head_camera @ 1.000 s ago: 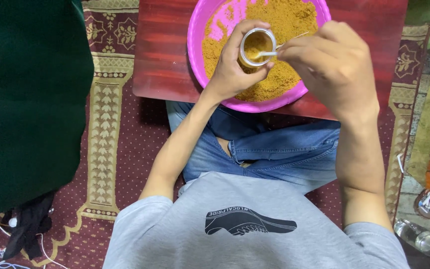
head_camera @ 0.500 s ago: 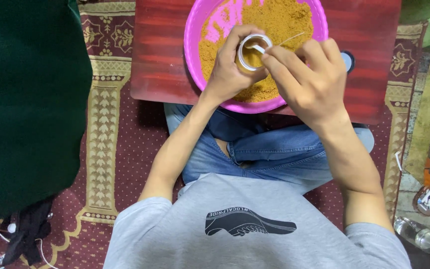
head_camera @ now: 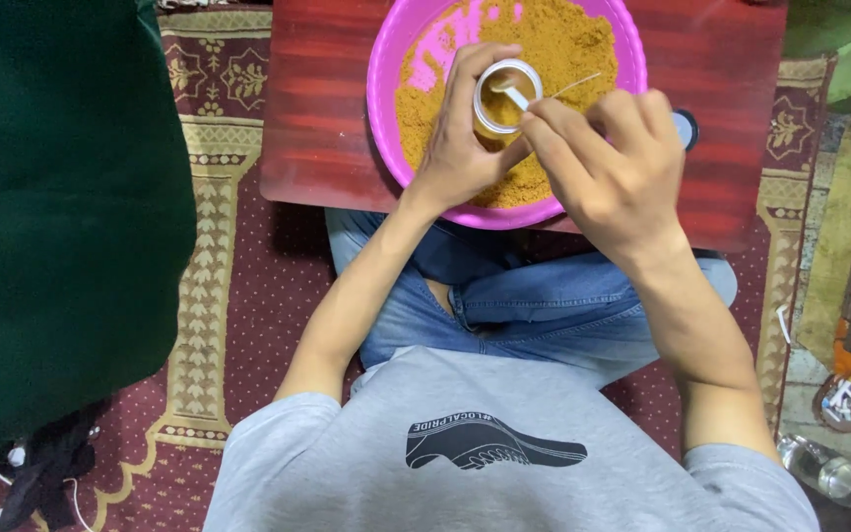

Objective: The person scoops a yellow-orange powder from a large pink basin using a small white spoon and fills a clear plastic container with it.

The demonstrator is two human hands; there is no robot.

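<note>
Head view: left hand [head_camera: 460, 148] wraps one small round container [head_camera: 506, 97], held directly over the pink basin [head_camera: 386, 59], likely so spilled powder falls back in. Right hand [head_camera: 613, 167] pinches one small white spoon [head_camera: 514, 96], its tip inside the container's mouth. One heap of orange-brown powder [head_camera: 563, 39] fills the basin. One red low table [head_camera: 317, 118] lies under the basin.

Patterned rug [head_camera: 219, 296], green cushion [head_camera: 51, 217], bottle [head_camera: 829, 473]
</note>
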